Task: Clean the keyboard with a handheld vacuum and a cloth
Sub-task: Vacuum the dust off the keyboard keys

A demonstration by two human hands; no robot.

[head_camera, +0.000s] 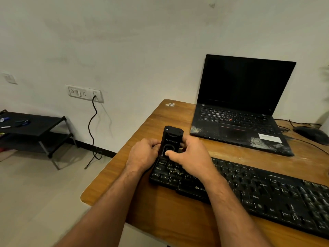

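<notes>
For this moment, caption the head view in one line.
Both hands, left hand and right hand, hold a handheld vacuum over the keyboard.

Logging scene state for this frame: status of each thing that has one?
Black handheld vacuum: upright at the keyboard's left end, held in both hands.
Left hand: gripping the vacuum's left side.
Right hand: gripping its right side, thumb on the front.
Black external keyboard: flat on the wooden table.
Black laptop: lid open, screen dark, dusty palmrest.
Black wall cable: plugged in, free end on floor.

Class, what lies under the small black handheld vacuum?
The black handheld vacuum stands on the black keyboard's left end. Both hands hide the keys directly beneath.
</notes>
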